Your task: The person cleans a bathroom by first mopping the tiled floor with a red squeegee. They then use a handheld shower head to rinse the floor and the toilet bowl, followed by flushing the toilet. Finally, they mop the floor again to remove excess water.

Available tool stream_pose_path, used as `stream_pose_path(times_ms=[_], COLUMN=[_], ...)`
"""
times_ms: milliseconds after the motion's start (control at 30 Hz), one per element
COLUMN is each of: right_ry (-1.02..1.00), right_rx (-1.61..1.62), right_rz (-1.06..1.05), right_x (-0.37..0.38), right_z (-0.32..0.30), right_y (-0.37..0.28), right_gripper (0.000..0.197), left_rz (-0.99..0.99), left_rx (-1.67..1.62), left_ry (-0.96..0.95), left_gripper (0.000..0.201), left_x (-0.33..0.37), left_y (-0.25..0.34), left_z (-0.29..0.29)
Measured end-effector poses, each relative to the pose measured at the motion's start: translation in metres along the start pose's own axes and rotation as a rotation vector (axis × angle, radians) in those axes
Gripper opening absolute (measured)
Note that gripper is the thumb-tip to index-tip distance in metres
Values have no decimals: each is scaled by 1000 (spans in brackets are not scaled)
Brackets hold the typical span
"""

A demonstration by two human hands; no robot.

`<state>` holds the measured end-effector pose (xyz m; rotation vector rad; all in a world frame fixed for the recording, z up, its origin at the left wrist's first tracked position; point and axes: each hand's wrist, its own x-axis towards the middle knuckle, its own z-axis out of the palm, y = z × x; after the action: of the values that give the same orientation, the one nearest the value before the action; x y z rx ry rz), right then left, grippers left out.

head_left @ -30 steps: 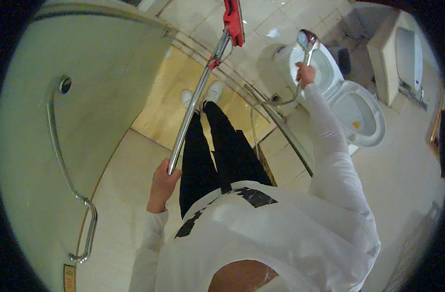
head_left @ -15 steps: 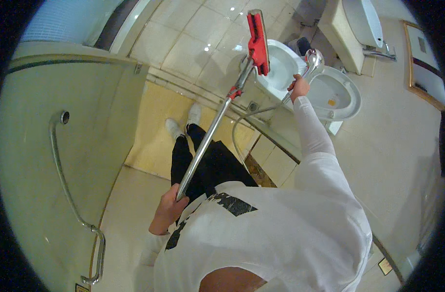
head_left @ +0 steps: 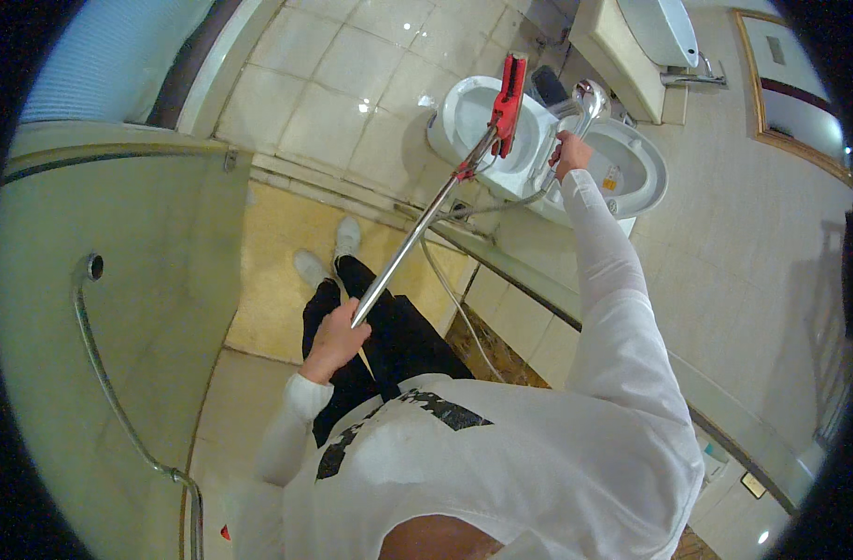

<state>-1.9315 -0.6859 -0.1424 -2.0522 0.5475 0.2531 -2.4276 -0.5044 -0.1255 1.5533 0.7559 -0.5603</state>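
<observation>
The left hand is wrapped around the near end of the silver pole of a mop. The mop slants up to the right, its red head crossing the right part of the bowl of an open toilet; whether it touches the rim cannot be told. The right hand grips the handle of a chrome shower head, just right of the mop's head, near the edge where bowl and raised lid meet. A grey hose runs from the right hand past the toilet's lower edge, then down beside the person's dark trousers. 2 white shoes stand near the far edge of a yellow mat. Beyond the toilet's upper right corner is a washbasin; a metal rail curves down the left wall.
</observation>
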Motion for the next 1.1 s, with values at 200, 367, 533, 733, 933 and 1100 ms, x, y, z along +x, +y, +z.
stream_pose_path(times_ms=[200,367,533,733,933,1100], right_ry=[-35,-137,-222,-194,-160,-22], right_rx=[68,-91,-176,-29,-81,-91], right_rz=[-69,-103,-166,-130,-176,-152], right_x=[11,27,49,54,55,65], right_z=[7,12,16,31,7,-8], right_y=[18,23,27,7,-21,-15], right_gripper=[15,24,18,14,15,14], left_rz=[-23,-129,-76,-50,-95,-126], left_rx=[39,115,77,175,212,142], left_ry=[34,10,49,110,151,195], left_gripper=[18,23,17,16,18,34], left_x=[23,35,48,45,45,50], left_y=[2,13,32,44,57,52], left_z=[-13,-21,-21,-25,-15,4])
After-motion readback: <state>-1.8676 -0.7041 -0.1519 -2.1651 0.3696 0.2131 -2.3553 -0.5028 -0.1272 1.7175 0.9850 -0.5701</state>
